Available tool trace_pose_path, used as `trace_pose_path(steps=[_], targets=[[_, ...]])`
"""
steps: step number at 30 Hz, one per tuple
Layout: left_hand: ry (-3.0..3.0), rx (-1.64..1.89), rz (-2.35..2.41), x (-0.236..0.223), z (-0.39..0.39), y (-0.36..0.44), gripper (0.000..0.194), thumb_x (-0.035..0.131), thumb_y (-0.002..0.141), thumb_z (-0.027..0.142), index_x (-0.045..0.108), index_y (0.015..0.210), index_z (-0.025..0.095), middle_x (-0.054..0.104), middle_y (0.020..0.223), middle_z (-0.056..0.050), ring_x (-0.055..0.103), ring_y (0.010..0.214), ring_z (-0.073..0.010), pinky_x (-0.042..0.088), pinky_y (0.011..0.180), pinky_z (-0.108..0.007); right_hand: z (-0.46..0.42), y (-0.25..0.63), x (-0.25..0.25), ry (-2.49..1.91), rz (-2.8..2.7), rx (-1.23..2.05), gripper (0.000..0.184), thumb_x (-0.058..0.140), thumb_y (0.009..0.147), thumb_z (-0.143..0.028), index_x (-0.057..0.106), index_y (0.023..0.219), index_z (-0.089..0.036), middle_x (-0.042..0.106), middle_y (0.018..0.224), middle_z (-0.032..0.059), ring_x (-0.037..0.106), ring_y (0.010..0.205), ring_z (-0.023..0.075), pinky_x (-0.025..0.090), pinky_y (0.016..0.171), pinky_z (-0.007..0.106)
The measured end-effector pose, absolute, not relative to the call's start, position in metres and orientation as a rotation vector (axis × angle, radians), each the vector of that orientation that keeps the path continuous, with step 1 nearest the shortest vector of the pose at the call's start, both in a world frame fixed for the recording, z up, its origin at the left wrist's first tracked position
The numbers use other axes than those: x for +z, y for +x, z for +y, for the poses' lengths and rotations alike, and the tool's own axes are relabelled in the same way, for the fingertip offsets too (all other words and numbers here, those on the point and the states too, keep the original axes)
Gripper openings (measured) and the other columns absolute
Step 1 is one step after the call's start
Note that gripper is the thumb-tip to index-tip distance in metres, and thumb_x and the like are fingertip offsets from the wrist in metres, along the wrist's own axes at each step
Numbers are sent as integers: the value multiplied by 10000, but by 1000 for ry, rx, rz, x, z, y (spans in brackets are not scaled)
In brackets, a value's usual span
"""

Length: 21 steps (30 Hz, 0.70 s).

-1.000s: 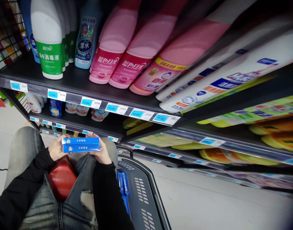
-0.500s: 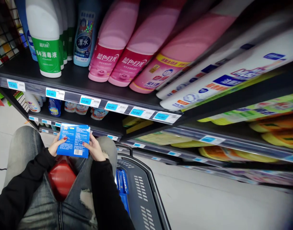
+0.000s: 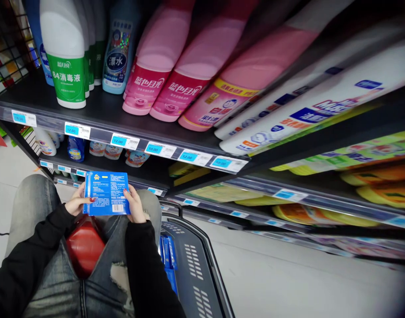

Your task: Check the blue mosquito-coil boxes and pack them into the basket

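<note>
Two flat blue boxes (image 3: 107,192) are held together above my lap, their printed face with a barcode turned up toward me. My left hand (image 3: 77,201) grips their left side, its thumb lying on the printed face. On the right edge my right hand (image 3: 136,205) is closed, with the thumb at the side and the other fingers mostly hidden behind. A grey shopping basket (image 3: 198,260) stands at my right leg, with several similar blue boxes (image 3: 168,252) in it.
Ahead, a dark shelf (image 3: 106,117) carries white-and-green bottles (image 3: 69,81), a blue bottle (image 3: 116,62) and pink bottles (image 3: 180,92). Small bottles (image 3: 113,150) stand on the shelf below. Between my legs is a red stool (image 3: 85,247). Pale floor (image 3: 281,282) lies to the right.
The blue boxes have turned from edge-on to printed face up. In the last half second they have shifted slightly right, with a second box's edge showing at the left.
</note>
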<state>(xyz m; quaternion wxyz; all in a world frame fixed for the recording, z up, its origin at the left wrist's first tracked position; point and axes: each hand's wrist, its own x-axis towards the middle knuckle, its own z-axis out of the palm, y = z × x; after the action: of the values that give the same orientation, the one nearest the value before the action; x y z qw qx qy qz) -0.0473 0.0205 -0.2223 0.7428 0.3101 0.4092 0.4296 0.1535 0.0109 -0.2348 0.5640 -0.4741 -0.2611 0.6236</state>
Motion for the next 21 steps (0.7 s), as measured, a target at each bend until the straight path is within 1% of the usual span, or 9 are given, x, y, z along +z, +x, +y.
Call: trace_pose_path(steps=[3, 6, 9, 11, 14, 17, 21], targets=[[700, 996, 960, -220, 23, -46, 676, 806, 508, 222, 549, 1133, 213, 694, 992, -55, 633, 955, -271, 507, 792, -332, 11, 156, -237, -1130, -596, 1439, 371, 689, 647, -424, 577, 945, -233, 700, 872, 5, 647, 830, 241, 494, 760, 384], [650, 1030, 1054, -217, 28, -52, 596, 800, 532, 283, 582, 1076, 176, 711, 911, -59, 652, 890, -268, 511, 763, -334, 13, 166, -241, -1143, -560, 1364, 372, 699, 630, -413, 582, 926, -220, 691, 818, 2, 645, 801, 229, 495, 748, 368], [558, 1116, 1118, -211, 36, -68, 510, 792, 521, 252, 609, 987, 156, 715, 825, -44, 665, 828, -262, 518, 728, -330, 16, 179, -247, -1155, -461, 1175, 335, 687, 629, -394, 590, 893, -211, 674, 787, -7, 635, 764, 202, 489, 741, 351], [493, 1189, 1128, -206, 41, -81, 474, 760, 540, 217, 614, 986, 150, 716, 822, -41, 667, 840, -268, 526, 757, -353, 18, 187, -251, -1158, -387, 1026, 308, 662, 648, -396, 582, 884, -214, 659, 795, -18, 622, 751, 179, 478, 749, 340], [388, 1238, 1114, -200, 44, -94, 414, 687, 611, 235, 621, 1005, 129, 719, 836, -64, 663, 880, -289, 526, 818, -415, 19, 191, -254, -1165, -345, 880, 300, 633, 678, -405, 570, 908, -223, 648, 818, -20, 609, 761, 169, 466, 761, 339], [353, 1234, 1133, -199, 42, -93, 407, 657, 623, 246, 620, 1007, 117, 716, 802, -69, 658, 894, -297, 529, 820, -426, 17, 184, -253, -1180, -411, 890, 341, 650, 667, -396, 572, 948, -219, 655, 847, 0, 608, 779, 183, 462, 773, 358], [434, 1131, 1129, -206, 37, -75, 475, 680, 576, 245, 606, 1033, 138, 704, 777, -43, 656, 878, -294, 520, 805, -406, 13, 162, -247, -1160, -562, 1095, 415, 662, 670, -403, 555, 1025, -218, 663, 917, 31, 613, 849, 216, 456, 816, 385]])
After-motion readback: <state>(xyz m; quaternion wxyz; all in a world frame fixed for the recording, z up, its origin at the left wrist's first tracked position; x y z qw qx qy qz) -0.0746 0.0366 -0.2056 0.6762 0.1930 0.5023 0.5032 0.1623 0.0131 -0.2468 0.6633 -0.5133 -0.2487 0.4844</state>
